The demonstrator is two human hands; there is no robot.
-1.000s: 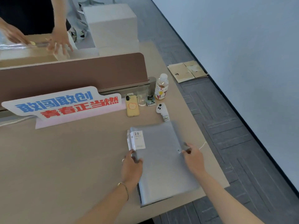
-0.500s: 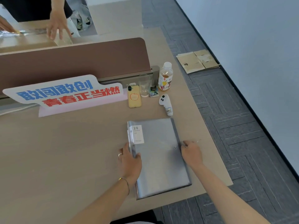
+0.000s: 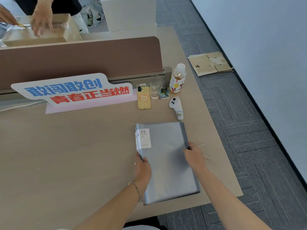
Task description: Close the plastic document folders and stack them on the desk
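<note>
While both hands rest at its edges, a stack of closed grey translucent plastic document folders (image 3: pixel 166 156) lies flat on the pale wooden bench (image 3: pixel 66 155), near the bench's right near corner. The left hand (image 3: pixel 142 170) grips the stack's left edge, thumb on top of the cover and fingers wrapped under the side, just below a white label printed "20 POCKETS" (image 3: pixel 145 138). The right hand (image 3: pixel 193 156) pinches the right edge, where the darker grey spine runs, with fingertips curled over the border. The folders sit between the two hands, their long sides running from near to far.

Farther along the bench stand a yellow-cased phone (image 3: pixel 144 98), a clear drinking glass (image 3: pixel 155 87), a small printed carton (image 3: pixel 164 93), a plastic drink bottle with a white cap (image 3: pixel 177 78) and a white handheld controller (image 3: pixel 177 107). To the left leans a white cut-out sign with blue and red characters (image 3: pixel 74 90), against a brown divider panel (image 3: pixel 83 58). Beyond the divider, another person's hands (image 3: pixel 41 20) touch a cardboard box (image 3: pixel 33 37).
</note>
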